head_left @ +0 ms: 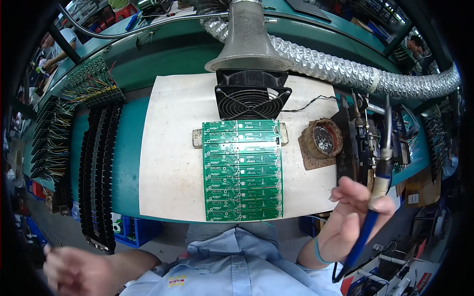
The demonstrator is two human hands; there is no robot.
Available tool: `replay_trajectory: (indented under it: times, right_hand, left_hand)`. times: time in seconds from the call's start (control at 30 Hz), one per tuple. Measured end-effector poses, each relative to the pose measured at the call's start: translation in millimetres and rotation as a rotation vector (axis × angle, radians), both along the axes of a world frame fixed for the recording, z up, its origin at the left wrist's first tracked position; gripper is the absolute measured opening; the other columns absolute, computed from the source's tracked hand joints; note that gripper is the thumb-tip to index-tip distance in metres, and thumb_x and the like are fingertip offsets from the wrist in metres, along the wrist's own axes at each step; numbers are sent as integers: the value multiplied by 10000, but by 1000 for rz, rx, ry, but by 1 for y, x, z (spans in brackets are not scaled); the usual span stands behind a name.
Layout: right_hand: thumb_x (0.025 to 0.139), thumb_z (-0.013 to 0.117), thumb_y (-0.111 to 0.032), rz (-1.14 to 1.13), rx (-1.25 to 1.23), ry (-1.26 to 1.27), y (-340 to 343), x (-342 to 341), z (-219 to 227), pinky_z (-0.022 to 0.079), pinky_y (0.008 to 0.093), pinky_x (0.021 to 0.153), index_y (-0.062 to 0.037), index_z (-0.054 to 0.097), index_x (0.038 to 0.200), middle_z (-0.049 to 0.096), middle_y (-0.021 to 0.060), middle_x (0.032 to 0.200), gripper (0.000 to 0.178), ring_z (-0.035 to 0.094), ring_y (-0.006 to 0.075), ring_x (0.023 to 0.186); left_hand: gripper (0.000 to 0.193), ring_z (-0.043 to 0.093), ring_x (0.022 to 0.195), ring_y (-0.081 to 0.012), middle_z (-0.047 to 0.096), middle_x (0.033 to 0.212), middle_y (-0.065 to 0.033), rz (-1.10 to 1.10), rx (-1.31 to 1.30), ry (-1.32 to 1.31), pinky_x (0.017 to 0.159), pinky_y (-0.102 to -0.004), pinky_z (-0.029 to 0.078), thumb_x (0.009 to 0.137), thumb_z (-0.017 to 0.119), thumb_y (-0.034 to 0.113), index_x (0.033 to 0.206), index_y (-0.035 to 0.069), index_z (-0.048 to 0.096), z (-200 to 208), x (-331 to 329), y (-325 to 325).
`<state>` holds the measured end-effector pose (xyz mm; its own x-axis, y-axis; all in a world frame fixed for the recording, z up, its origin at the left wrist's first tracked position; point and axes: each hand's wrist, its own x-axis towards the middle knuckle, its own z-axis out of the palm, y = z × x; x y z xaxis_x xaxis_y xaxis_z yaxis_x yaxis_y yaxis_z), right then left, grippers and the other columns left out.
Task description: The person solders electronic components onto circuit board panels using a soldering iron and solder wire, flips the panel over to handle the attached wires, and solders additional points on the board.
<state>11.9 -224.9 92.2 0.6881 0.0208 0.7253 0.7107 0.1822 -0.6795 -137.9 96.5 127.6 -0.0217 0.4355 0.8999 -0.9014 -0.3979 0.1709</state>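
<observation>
My right hand [353, 214], on the right, is closed around the blue handle of a soldering iron [364, 234]. Its metal tip points up and away from me, and a black cord hangs from the handle. At the lower left, off the table's edge, is my left hand [76, 271], its fingers curled and smeared by motion; whether it holds anything is unclear. Between the hands, a panel of green circuit boards [242, 172] lies on the pale sheet [170, 163], its far part over a block [197, 139]. Neither hand touches the panel.
A black fan [253, 98] stands behind the panel, beneath a grey extraction hood [247, 39] with a silver duct [340, 64]. To the right are a round rusty pot [323, 138] and a metal tool stand [365, 133]. Black slotted racks [98, 172] and wired boards [49, 143] stand left.
</observation>
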Motion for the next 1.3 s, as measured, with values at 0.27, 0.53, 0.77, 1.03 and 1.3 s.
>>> replay_trajectory:
  times: [0.27, 0.53, 0.77, 1.03, 1.3]
  right_hand:
    - [839, 551, -35, -420, -254, 689, -19, -19, -76, 457, 305, 766, -68, 374, 1008, 623, 186, 941, 247, 620, 248, 844]
    - [725, 695, 66, 152, -208, 489, 21, -52, -82, 509, 309, 682, -72, 396, 1028, 640, 179, 922, 447, 635, 237, 779]
    - [736, 683, 49, 124, -240, 457, 23, -50, -88, 491, 287, 663, -74, 396, 1025, 640, 153, 840, 425, 618, 218, 720]
    - [833, 607, -329, -119, -148, 593, -3, -53, -67, 400, 349, 805, -67, 433, 1076, 591, 80, 677, 397, 538, 185, 665]
    - [737, 672, -306, -165, -291, 527, -6, -50, -78, 387, 377, 817, -60, 554, 892, 595, 61, 679, 314, 497, 168, 624]
  left_hand:
    - [171, 477, 767, -186, 540, 762, -36, -126, 269, 1218, 797, -321, 382, 738, 603, -18, 877, 56, 536, -113, 53, -93]
    - [154, 484, 671, -145, 606, 825, -26, -438, 419, 1110, 791, -313, 355, 710, 658, -9, 836, 68, 613, -117, 77, -119]
    - [152, 458, 628, -142, 588, 742, -16, -400, 407, 1183, 792, -315, 344, 713, 661, -2, 838, 66, 608, -116, 71, -108]
    - [138, 384, 574, -153, 503, 638, 2, 0, 263, 1257, 783, -324, 346, 700, 649, -9, 761, 73, 558, -134, 81, -86]
    - [143, 364, 566, -157, 456, 606, 11, 5, 254, 1232, 800, -336, 355, 682, 629, -15, 730, 78, 532, -136, 85, -87]
